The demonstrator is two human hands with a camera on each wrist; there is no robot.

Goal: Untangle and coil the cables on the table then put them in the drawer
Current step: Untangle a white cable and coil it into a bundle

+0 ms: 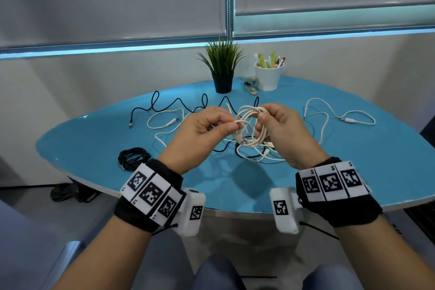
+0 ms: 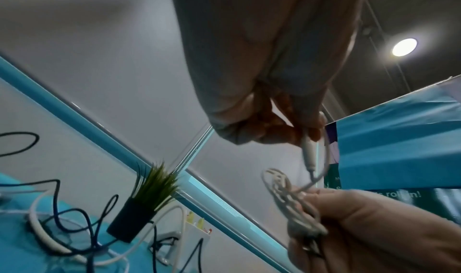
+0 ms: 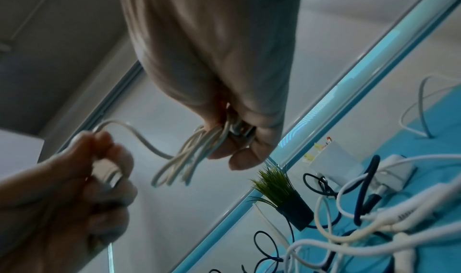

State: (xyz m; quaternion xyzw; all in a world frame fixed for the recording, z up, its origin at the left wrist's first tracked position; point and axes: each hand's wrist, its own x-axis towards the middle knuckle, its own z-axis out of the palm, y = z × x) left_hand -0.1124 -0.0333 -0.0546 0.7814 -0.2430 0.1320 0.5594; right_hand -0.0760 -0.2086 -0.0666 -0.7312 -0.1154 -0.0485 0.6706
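Observation:
Above the blue table (image 1: 94, 139) I hold a cream braided cable (image 1: 249, 113) wound into a small coil. My right hand (image 1: 277, 129) grips the bundle of loops (image 3: 199, 145). My left hand (image 1: 207, 127) pinches the cable's free end near its white plug (image 2: 308, 151). Under my hands lies a tangle of white and dark blue cables (image 1: 254, 150). A black cable (image 1: 133, 156), coiled, rests on the table at the near left.
A dark blue cable (image 1: 179, 103) snakes across the far side, with white cables to the left (image 1: 162, 120) and right (image 1: 329, 115). A potted plant (image 1: 222, 66), a white cup of pens (image 1: 268, 73) and a stapler (image 1: 250, 86) stand at the back edge.

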